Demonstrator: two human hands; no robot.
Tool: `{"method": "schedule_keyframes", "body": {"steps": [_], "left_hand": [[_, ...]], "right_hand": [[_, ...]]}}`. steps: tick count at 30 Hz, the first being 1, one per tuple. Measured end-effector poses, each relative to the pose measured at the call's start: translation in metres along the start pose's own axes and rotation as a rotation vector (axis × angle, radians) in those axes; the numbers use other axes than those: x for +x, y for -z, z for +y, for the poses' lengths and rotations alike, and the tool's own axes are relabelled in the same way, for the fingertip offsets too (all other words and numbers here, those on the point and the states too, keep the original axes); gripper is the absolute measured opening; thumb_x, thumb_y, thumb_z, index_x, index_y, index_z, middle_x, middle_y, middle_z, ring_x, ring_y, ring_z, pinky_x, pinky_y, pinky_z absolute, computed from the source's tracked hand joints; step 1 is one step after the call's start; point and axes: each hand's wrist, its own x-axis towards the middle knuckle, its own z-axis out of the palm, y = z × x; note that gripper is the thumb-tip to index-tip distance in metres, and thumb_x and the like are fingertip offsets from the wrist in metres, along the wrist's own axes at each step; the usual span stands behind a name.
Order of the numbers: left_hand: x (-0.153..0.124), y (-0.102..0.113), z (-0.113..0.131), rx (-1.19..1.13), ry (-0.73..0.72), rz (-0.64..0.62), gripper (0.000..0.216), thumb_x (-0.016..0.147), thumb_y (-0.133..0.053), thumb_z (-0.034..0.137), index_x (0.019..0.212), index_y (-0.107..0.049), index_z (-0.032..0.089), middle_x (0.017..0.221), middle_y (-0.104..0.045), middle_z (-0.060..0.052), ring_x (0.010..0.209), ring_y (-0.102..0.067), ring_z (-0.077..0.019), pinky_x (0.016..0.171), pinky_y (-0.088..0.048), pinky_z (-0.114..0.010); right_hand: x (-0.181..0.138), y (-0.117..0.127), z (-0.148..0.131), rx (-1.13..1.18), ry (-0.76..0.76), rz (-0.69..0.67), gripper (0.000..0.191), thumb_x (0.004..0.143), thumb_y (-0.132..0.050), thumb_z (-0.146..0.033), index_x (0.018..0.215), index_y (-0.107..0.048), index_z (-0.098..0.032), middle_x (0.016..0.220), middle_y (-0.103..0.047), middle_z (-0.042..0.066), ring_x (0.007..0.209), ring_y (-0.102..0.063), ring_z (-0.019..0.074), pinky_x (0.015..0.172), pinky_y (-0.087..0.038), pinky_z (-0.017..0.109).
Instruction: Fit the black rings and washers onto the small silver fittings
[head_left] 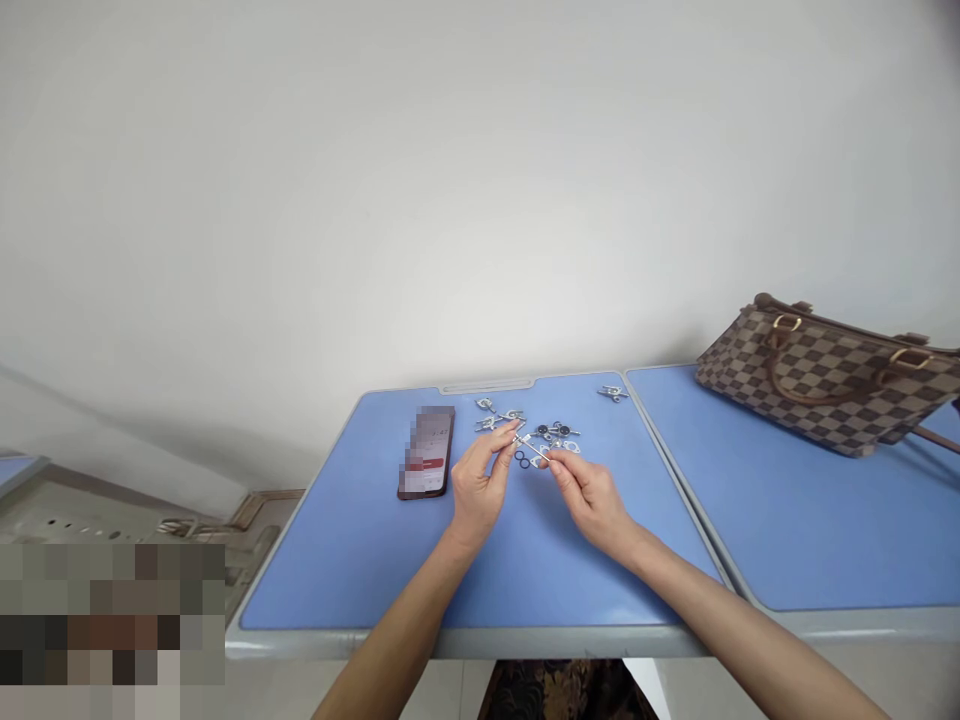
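The bag (832,355) is cut off at the right; its inside is hidden. Over the table (360,560), the left hand (478,485) and right hand (596,500) pinch a thin rod (534,450), maybe metal, near parts (555,432) too small to make out.

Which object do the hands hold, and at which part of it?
A thin metal rod: the left hand pinches around its far end, the right hand its near end. Finer details are too small to tell.

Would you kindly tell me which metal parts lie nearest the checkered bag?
The small metal cluster at the left desk's back right corner; the other parts are near the left hand and right hand.
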Motion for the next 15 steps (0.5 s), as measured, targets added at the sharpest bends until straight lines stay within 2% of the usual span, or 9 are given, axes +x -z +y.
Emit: {"method": "schedule_keyframes", "body": {"steps": [3, 5, 8, 11, 15], "left_hand": [[-0.0006, -0.0003, -0.0004, 0.006, -0.015, 0.008, 0.015, 0.089, -0.054, 0.018, 0.100, -0.064, 0.022, 0.113, -0.068, -0.005, 0.108, -0.063, -0.0207, 0.094, -0.052, -0.042], [-0.0010, -0.0008, -0.0013, 0.001, -0.019, 0.017, 0.016, 0.089, -0.055, 0.018, 0.101, -0.064, 0.022, 0.113, -0.068, -0.005, 0.108, -0.063, -0.0205, 0.093, -0.053, -0.041], [-0.0008, -0.0019, -0.0038, -0.008, 0.000, 0.013, 0.015, 0.088, -0.056, 0.018, 0.101, -0.064, 0.022, 0.112, -0.068, -0.005, 0.108, -0.063, -0.0202, 0.093, -0.053, -0.040], [0.0000, -0.0033, -0.0059, -0.035, 0.067, 0.003, 0.016, 0.088, -0.057, 0.021, 0.102, -0.064, 0.021, 0.109, -0.068, -0.006, 0.107, -0.063, -0.0208, 0.093, -0.053, -0.040], [0.0011, -0.0045, -0.0053, -0.092, 0.154, -0.042, 0.018, 0.087, -0.058, 0.025, 0.104, -0.064, 0.021, 0.110, -0.068, -0.007, 0.108, -0.062, -0.0211, 0.094, -0.051, -0.040]], "right_hand": [[0.0032, -0.0016, -0.0039, 0.369, -0.281, -0.067, 0.035, 0.094, -0.040, -0.048, 0.086, -0.059, -0.020, 0.043, -0.040, -0.008, 0.032, -0.036, 0.0087, 0.035, -0.035, 0.022], [0.0059, -0.0029, -0.0053, 0.635, -0.436, -0.137, 0.038, 0.090, -0.043, -0.055, 0.082, -0.055, -0.020, 0.041, -0.027, -0.012, 0.029, -0.022, 0.0066, 0.029, -0.029, 0.020], [0.0089, -0.0030, -0.0059, 0.814, -0.538, -0.200, 0.040, 0.087, -0.045, -0.059, 0.082, -0.053, -0.020, 0.045, -0.022, -0.013, 0.031, -0.015, 0.0053, 0.027, -0.025, 0.019], [0.0087, -0.0004, -0.0044, 0.625, -0.469, -0.155, 0.036, 0.088, -0.046, -0.056, 0.089, -0.052, -0.020, 0.048, -0.026, -0.012, 0.035, -0.020, 0.0064, 0.031, -0.024, 0.019], [0.0059, 0.0044, 0.0018, 0.111, -0.206, -0.054, 0.019, 0.091, -0.051, -0.040, 0.094, -0.049, -0.021, 0.052, -0.037, -0.009, 0.042, -0.032, 0.0085, 0.042, -0.027, 0.021]]}}
